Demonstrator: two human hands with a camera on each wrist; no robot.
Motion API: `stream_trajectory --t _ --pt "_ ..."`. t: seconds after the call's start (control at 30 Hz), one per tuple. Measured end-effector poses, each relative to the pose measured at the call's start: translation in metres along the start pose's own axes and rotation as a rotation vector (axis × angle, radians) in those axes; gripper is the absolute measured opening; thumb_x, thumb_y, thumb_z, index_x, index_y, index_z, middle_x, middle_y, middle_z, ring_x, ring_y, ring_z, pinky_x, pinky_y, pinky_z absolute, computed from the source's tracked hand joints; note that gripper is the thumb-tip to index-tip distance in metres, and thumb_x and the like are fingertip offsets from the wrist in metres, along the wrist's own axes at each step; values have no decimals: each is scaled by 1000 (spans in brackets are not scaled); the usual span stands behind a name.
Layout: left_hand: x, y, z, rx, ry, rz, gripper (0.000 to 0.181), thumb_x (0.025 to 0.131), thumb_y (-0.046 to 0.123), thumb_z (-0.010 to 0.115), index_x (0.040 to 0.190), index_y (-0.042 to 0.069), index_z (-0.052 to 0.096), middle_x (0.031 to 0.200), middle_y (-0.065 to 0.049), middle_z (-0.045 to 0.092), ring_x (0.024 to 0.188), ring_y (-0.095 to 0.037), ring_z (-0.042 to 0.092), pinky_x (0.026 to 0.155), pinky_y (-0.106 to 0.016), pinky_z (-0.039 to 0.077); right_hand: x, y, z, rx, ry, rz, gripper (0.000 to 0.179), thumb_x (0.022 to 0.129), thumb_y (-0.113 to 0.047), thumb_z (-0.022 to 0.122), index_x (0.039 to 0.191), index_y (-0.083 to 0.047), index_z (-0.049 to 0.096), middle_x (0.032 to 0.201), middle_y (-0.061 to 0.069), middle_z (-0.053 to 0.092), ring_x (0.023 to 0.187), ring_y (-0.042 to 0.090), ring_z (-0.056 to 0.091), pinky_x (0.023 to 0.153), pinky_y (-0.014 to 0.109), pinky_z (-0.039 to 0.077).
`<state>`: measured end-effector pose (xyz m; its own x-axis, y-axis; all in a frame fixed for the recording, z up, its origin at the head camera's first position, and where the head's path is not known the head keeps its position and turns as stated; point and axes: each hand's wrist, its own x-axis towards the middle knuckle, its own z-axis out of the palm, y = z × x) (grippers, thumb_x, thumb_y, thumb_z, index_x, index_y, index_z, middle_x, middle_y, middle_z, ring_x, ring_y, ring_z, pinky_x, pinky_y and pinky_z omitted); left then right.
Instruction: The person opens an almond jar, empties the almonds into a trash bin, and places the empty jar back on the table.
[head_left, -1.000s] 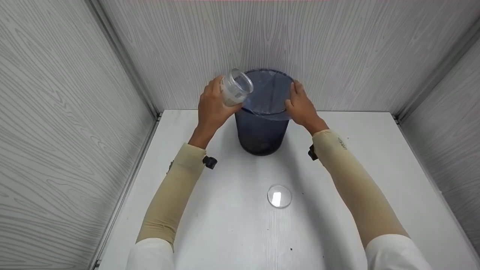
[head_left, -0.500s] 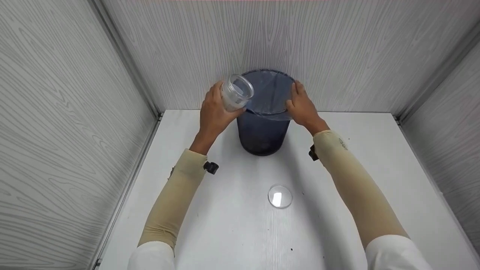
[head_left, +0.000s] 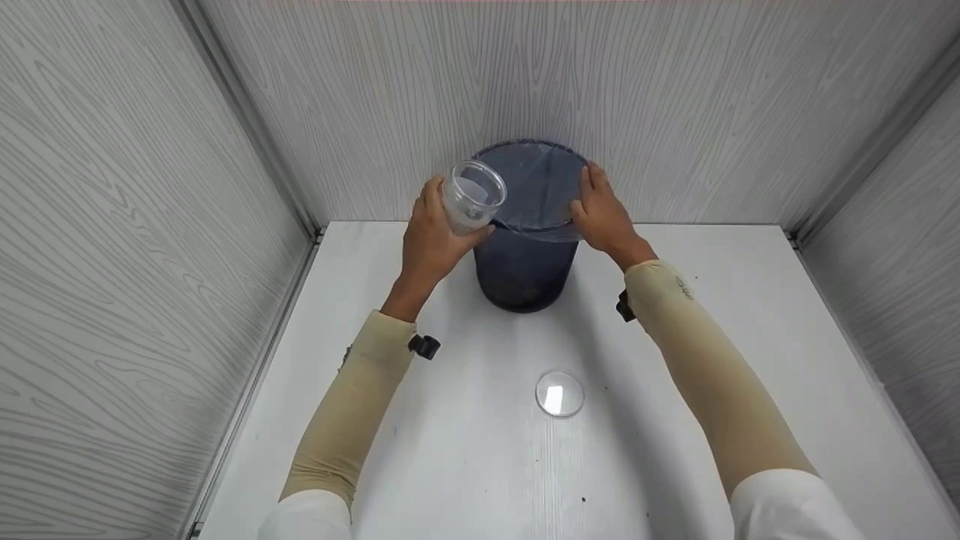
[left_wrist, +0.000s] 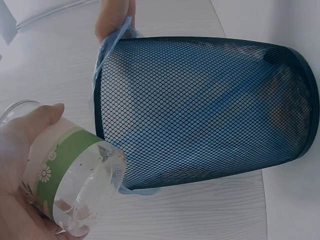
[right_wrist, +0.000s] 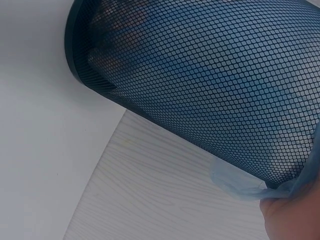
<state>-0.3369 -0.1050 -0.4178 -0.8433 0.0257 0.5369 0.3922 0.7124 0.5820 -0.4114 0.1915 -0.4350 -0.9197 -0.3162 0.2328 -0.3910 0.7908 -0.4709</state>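
Observation:
My left hand (head_left: 435, 236) grips a clear jar (left_wrist: 82, 185) with a green band printed with white daisies. The jar leans at the left side of a dark mesh wastebasket (head_left: 525, 270), its open mouth facing up and to the right in the head view. Some small bits or drops show near its base in the left wrist view. My right hand (head_left: 602, 214) holds the wastebasket's right rim, thumb inside, together with the edge of a thin bluish bag (right_wrist: 240, 185) that lines it. Through the mesh, blurred contents (left_wrist: 287, 100) show at the bottom.
A clear round disc (head_left: 559, 405), like a lid, lies flat on the white table (head_left: 465, 465) in front of the wastebasket. Grained panels (head_left: 360, 82) rise at the back and on both sides, the back one close behind the wastebasket. Small dark specks dot the table.
My left hand has come a little down and nearer to me with the jar, whose mouth now sits lower in the head view. The right hand keeps its hold on the rim.

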Motion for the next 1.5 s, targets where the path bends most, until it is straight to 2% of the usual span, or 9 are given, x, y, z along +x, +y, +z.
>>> stream_trajectory --t 0.37,0.67,1.03,1.27,1.5 --pt "-11 -5 8 -98 -20 -17 99 77 46 87 148 5 32 139 -17 50 129 -30 52 105 -50 44 2 3 -1 8 21 -2 68 103 -27 26 158 9 6 167 24 1 155 33 1 123 47 12" --pt "-22 -10 13 -120 -14 -38 100 75 44 89 148 6 31 141 -17 50 130 -31 51 107 -49 43 2 5 2 11 15 -1 67 104 -25 27 158 9 6 167 23 0 155 32 1 123 47 11" --pt "-32 -9 18 -146 -38 -63 101 77 46 87 149 4 30 142 -19 48 131 -33 50 107 -50 42 3 3 -3 8 7 11 68 104 -27 25 158 8 3 167 23 -1 155 32 1 123 48 13" --pt "-43 -16 25 -159 -51 -78 104 76 47 88 150 6 29 143 -18 48 131 -31 50 107 -49 42 4 5 -1 4 17 10 67 104 -24 28 158 8 4 167 23 1 155 32 2 123 48 12" --pt "-55 -24 33 -210 -66 -87 102 75 45 89 150 9 30 144 -14 48 133 -29 48 109 -48 40 3 3 -2 5 38 -7 67 103 -20 30 157 10 7 166 25 3 155 34 5 123 49 14"
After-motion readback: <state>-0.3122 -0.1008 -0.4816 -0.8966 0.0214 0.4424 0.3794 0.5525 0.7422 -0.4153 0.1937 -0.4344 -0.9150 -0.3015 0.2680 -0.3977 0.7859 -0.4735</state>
